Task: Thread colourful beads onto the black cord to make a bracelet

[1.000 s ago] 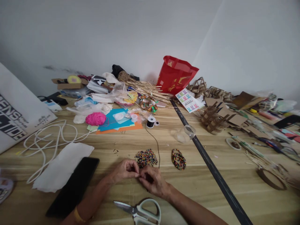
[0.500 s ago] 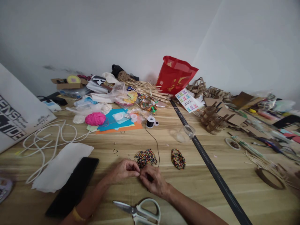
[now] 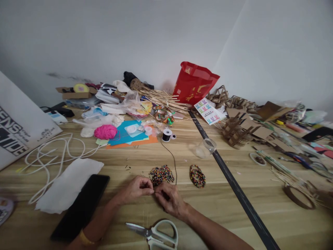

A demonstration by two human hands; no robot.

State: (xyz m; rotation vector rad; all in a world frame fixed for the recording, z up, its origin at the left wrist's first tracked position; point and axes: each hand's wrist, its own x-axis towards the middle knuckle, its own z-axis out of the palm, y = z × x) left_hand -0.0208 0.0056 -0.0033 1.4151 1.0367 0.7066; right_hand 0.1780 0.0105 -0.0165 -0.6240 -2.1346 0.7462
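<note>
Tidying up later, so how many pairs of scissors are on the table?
1 that I can see: white-handled scissors at the near edge, just below the hands. The clutter at the far right could hide another.

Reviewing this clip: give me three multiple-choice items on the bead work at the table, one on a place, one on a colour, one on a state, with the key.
1. Where do the scissors lie?
A. near edge of the table, below the hands
B. beside the red bag
C. on the phone

2. What colour is the ball of yarn?
A. green
B. pink
C. white

3. How do the left hand and right hand stand?
A. flat and apart
B. fingertips pinched together beside the loose bead pile
C. gripping the scissors

Key: 1 A, the scissors sit nearest the camera; 2 B, it is bright pink; 3 B, the fingertips meet just below the pile.
</note>
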